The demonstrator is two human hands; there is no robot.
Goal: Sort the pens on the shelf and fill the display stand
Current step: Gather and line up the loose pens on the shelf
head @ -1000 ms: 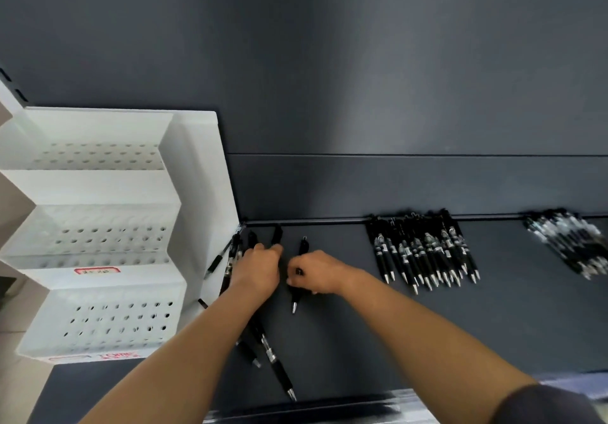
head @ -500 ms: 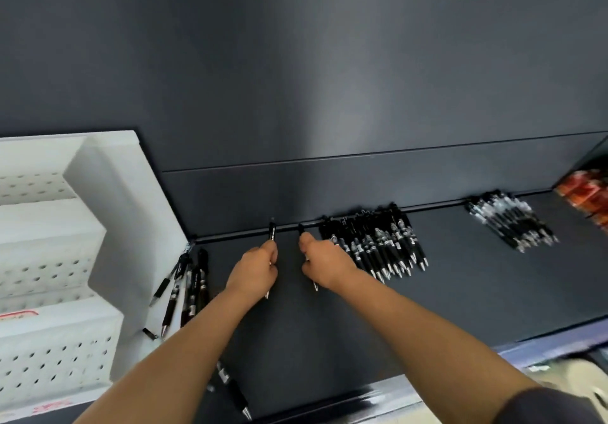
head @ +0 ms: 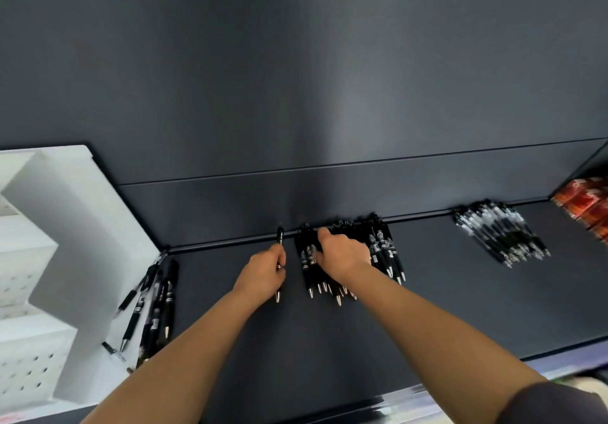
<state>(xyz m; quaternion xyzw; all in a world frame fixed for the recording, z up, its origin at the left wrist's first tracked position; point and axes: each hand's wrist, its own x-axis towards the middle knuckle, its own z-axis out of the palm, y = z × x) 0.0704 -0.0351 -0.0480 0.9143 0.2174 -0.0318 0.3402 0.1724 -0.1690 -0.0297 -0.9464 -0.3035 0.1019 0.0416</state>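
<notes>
A white perforated display stand (head: 75,226) stands at the shelf's left end. My left hand (head: 263,275) pinches one black pen (head: 280,237) that lies lengthwise on the dark shelf, its tip toward me. Just to its right, my right hand (head: 345,255) lies over a tidy row of black pens (head: 385,252) set against the back rail, thumb stretched along them; its other fingers are hidden. Several loose black pens (head: 158,298) lie beside the stand's foot.
A second bunch of clear-and-black pens (head: 500,236) lies farther right on the shelf (head: 427,308). Red packages (head: 585,206) sit at the far right end. The dark back panel rises directly behind the pens.
Both hands moved right from the loose pens by the stand. My right hand reached the sorted row and now lies on it; my left hand followed with its pen.
</notes>
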